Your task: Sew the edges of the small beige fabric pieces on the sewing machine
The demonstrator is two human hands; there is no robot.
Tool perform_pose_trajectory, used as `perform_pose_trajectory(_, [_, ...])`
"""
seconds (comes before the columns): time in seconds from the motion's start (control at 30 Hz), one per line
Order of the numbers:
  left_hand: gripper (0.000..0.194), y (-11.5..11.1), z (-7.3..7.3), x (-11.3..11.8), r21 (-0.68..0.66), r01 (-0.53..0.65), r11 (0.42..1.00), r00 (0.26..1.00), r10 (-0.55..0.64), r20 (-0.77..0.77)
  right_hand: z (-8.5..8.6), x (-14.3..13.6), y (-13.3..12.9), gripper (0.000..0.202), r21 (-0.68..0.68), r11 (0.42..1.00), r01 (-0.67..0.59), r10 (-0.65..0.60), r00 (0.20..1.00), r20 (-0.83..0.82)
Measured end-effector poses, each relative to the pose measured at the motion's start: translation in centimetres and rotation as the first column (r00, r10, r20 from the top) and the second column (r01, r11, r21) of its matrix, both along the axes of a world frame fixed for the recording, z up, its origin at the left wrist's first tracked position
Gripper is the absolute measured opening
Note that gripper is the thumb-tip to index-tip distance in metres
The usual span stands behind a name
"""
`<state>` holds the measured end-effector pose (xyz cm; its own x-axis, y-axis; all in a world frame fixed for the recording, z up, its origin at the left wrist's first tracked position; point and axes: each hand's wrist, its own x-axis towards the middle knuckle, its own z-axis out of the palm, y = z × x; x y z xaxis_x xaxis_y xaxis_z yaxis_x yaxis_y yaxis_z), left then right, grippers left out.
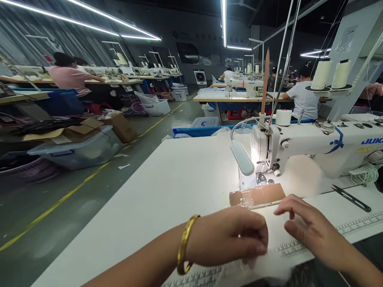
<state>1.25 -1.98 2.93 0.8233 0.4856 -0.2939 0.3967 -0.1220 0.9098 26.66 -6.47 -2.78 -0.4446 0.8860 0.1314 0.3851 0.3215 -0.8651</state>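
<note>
My left hand, with a gold bangle on the wrist, is above the front of the white sewing table. Its fingers are curled in and closed; whatever they may hold is hidden, though a pale, blurred patch shows just under them. To its right, my right hand hovers with thumb and fingers apart and nothing visible between them. Beyond both hands lies a brown cardboard strip with clear tape, in front of the needle area of a white sewing machine.
Black thread snips lie right of my right hand. A printed ruler runs along the table's front edge. A pale grey lamp hangs by the machine head. Thread cones stand behind. Plastic bins and seated people are across the aisle.
</note>
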Motion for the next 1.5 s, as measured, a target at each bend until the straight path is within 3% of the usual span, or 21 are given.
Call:
perform_pose_trajectory(0.07, [0.017,0.9,0.3,0.1,0.087,-0.043,0.995,0.999,0.043,0.011,0.6,-0.4,1.2,0.038,-0.136,0.987,-0.087,0.079,0.995,-0.057])
perform_pose_trajectory(0.17, [0.018,2.8,-0.4,-0.1,0.188,-0.169,0.967,0.986,0.167,0.027,0.1,-1.8,3.4,0.052,-0.279,0.943,-0.183,0.148,0.979,-0.143])
perform_pose_trajectory(0.3, [0.017,4.2,-2.0,-0.8,0.191,-0.326,0.926,0.944,0.329,0.018,-1.5,-3.6,5.6,0.038,-0.22,0.973,-0.067,0.039,0.991,-0.129])
perform_pose_trajectory(0.43, [0.022,4.3,-3.3,-1.0,0.104,-0.393,0.914,0.92,0.388,0.06,-2.3,-4.2,6.2,0.025,-0.088,0.993,0.081,-0.085,0.996,-0.039])
perform_pose_trajectory(0.7, [0.031,4.7,-4.5,-0.5,0.042,-0.435,0.899,0.893,0.425,0.147,-2.7,-4.2,5.8,0.023,-0.096,0.993,0.073,-0.081,0.993,-0.081])
perform_pose_trajectory(0.97, [0.035,4.5,-4.3,-0.6,-0.02,-0.486,0.874,0.866,0.485,0.121,-3.4,-3.9,5.8,0.018,-0.129,0.982,0.135,-0.15,0.982,-0.114])
perform_pose_trajectory(1.33, [0.038,4.8,-4.6,-0.7,0.007,-0.466,0.885,0.881,0.464,0.095,-3.8,-3.7,5.9,0.021,-0.128,0.98,0.151,-0.168,0.975,-0.143])
perform_pose_trajectory(1.5, [0.035,4.7,-4.7,-0.9,0.078,-0.488,0.87,0.872,0.48,0.1,-4.3,-3.6,6.0,0.021,-0.142,0.981,0.134,-0.157,0.974,-0.162])
